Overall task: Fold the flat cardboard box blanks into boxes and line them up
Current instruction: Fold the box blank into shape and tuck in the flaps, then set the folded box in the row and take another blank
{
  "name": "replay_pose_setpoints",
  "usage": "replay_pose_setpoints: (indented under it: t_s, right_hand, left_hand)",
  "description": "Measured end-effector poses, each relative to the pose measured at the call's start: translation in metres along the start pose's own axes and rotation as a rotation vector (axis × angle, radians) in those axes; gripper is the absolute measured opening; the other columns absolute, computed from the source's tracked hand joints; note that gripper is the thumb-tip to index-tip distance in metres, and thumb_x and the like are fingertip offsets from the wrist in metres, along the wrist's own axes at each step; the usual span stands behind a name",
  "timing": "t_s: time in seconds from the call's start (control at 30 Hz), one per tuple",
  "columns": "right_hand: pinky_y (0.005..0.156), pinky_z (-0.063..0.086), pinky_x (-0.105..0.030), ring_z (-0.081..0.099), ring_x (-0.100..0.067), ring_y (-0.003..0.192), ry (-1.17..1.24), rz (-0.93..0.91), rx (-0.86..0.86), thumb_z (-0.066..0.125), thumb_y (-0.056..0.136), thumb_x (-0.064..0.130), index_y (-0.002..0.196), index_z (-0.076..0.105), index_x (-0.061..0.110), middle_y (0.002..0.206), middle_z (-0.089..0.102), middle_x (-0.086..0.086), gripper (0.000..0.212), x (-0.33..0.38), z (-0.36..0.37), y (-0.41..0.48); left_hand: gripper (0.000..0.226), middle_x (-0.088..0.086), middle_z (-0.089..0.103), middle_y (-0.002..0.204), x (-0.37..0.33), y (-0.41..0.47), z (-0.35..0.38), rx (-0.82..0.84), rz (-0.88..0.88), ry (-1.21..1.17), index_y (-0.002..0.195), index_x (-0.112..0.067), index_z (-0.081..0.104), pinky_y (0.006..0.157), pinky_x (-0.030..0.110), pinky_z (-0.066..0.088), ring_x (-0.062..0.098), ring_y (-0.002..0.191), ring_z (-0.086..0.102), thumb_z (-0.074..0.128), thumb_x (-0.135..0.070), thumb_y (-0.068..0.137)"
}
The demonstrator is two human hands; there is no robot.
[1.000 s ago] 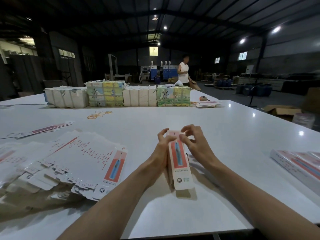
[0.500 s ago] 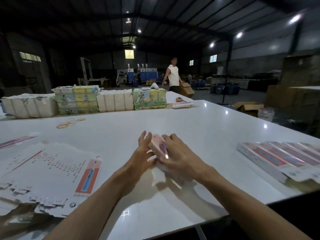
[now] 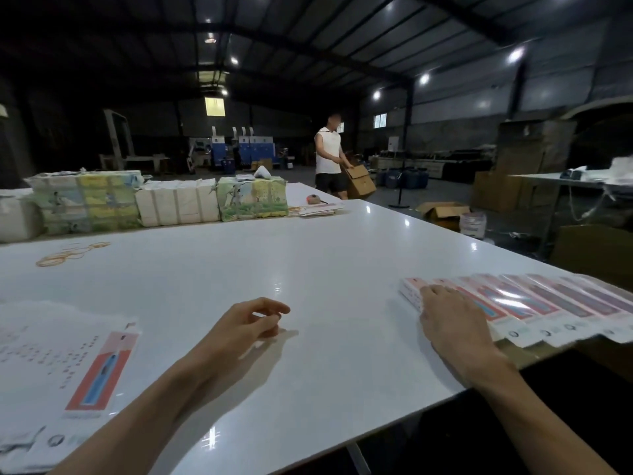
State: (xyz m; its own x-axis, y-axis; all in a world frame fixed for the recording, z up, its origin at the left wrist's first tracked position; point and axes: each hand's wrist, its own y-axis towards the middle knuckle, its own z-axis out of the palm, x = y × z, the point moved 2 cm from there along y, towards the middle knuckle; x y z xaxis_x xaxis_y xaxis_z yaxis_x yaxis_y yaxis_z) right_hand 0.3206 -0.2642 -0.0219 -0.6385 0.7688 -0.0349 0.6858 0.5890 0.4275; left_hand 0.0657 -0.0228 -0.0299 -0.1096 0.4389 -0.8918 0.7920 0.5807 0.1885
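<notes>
Folded pink-and-white cardboard box (image 3: 411,289) has gone from both hands into the right-side row (image 3: 555,303).
Flat white printed cardboard blanks (image 3: 51,365) lie far left; left hand (image 3: 246,325) empty, fingers loosely curled; right hand (image 3: 452,323) presses flat fingers on it.

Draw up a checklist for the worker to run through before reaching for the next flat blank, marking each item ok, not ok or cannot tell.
1. The left hand is free: ok, loosely curled, holding nothing.
2. The right hand is free: not ok, it rests on the leftmost box.
3. That box sits flush with the row of boxes: cannot tell, the hand covers the seam.
4. The stack of flat blanks is nearby: ok, beside the left forearm.
5. Folding space on the table: ok, bare between stack and row.
</notes>
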Motion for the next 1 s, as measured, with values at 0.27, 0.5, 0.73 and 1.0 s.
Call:
replay_pose_setpoints:
  t_s: [0.27,0.5,0.73,1.0]
  right_hand:
    - [0.104,0.051,-0.040,0.061,-0.022,0.117,0.144,-0.060,-0.008,0.067,0.098,0.022,0.142,0.053,0.020,0.135,0.060,-0.002,0.046,0.033,-0.020,0.024]
    - [0.076,0.058,-0.041,0.067,-0.030,0.085,0.424,-0.337,-0.061,0.050,0.098,0.015,0.107,0.064,0.013,0.099,0.072,-0.007,0.017,0.182,-0.034,0.040]
    - [0.066,0.050,-0.038,0.064,-0.031,0.075,0.427,-0.449,-0.026,0.043,0.100,0.017,0.107,0.059,0.014,0.087,0.068,-0.005,0.018,0.212,0.009,0.032]
    - [0.079,0.053,-0.041,0.064,-0.032,0.084,0.527,-0.460,0.005,0.042,0.099,0.017,0.108,0.061,0.018,0.093,0.069,-0.005,0.021,0.207,0.017,0.036]
  left_hand:
    - [0.022,0.013,0.073,0.114,0.001,0.002,0.002,-0.007,0.015,0.023,0.112,-0.022,0.079,0.099,0.037,0.056,0.024,0.100,0.075,0.061,-0.011,0.105]
    - [0.024,0.008,0.071,0.090,0.002,0.000,-0.004,-0.063,0.037,-0.043,0.099,-0.012,0.077,0.064,0.031,0.057,0.023,0.070,0.069,0.056,-0.001,0.100]
    - [0.024,0.001,0.070,0.083,0.005,-0.003,-0.010,-0.197,-0.019,-0.072,0.104,-0.026,0.074,0.057,0.029,0.052,0.018,0.064,0.061,0.055,-0.012,0.098]
    - [0.051,0.005,0.065,0.122,-0.025,-0.019,-0.097,-0.076,-0.483,0.776,0.131,-0.012,0.054,0.079,0.033,0.053,0.019,0.093,0.071,0.074,-0.041,0.095]
